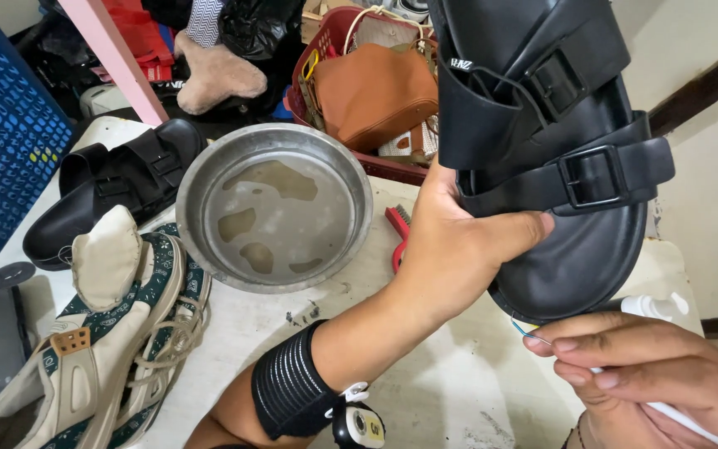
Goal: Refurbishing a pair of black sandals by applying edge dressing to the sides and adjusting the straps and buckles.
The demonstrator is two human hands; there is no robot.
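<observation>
The black sandal (554, 158) is held up off the worktop (392, 366) at about 2 o'clock in the view, a thick-soled slip-on with a smooth, slightly glossy footbed and two broad straps, each closed by a square black buckle. Its long axis runs from roughly 12 o'clock down to 5 o'clock, with the rounded end of the sole pointing down toward the right hand and the other end running out of the top edge; the strapped upper side faces the camera. The left hand (450, 249) grips it from the 9 o'clock side, thumb laid across the footbed just under the lower strap and the fingers wrapped out of sight behind the sole. The right hand (650, 374), at 5 o'clock, has its fingers (592, 345) pinched shut around a thin white-handled tool (683, 420) whose fine tip sits just beside the sole's lower edge; whether it touches cannot be told. A white pump bottle (654, 306) shows just behind that hand. At 9 o'clock on the worktop lie the matching black sandal (118, 187), a patterned sneaker (118, 333) and a round metal basin (274, 206) with shallow puddles of water; a red brush (398, 233) lies beside the basin.
</observation>
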